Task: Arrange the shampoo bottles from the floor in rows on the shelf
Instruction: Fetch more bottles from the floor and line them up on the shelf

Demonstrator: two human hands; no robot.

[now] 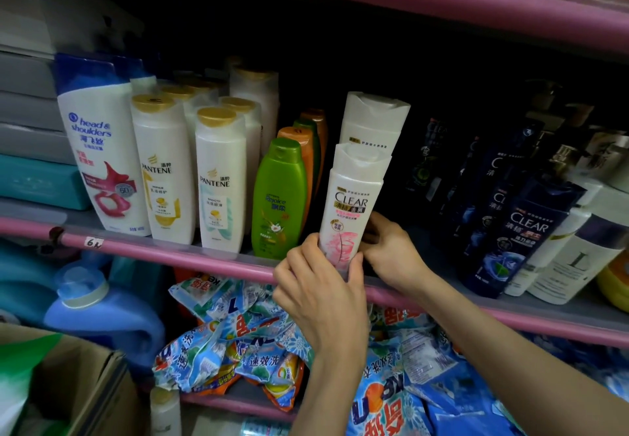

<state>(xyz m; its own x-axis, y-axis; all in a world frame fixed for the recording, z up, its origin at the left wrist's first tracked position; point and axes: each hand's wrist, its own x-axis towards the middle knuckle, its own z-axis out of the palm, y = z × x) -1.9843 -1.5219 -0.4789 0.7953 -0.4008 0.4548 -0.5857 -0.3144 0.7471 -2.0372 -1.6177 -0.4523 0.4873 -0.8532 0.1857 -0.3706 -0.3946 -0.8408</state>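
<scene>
Shampoo, in a white plastic Clear bottle with a pink flower print (352, 204), stands upright at the front edge of the pink-edged shelf (170, 251), label facing out, so that it heads a row. A second, taller white Clear bottle (372, 122) stands directly behind it, which suggests the row is being built front to back. The left hand (320, 296) wraps its fingers and thumb around the lower part of the front bottle from below and in front, gripping it firmly; the right hand (391, 248) curls its fingers against the bottle's right side near the base, pinching or steadying it (probably to square it up before letting go). My judgement is that the bottle is being set down or nudged into line, not lifted.

Just to the left runs a row of Rejoice bottles: a green one (279, 200) in front, then at least two orange and one more green behind, partly hidden. Further left stand white Pantene bottles with gold caps (221, 180), two in front and at least four behind them. At the far left, one white Head & Shoulders bottle with a blue cap (98, 142) leads, with more blue caps behind it. To the right, dark blue Clear bottles (520, 231) lean in a row, at least three, too dim to count exactly.
</scene>
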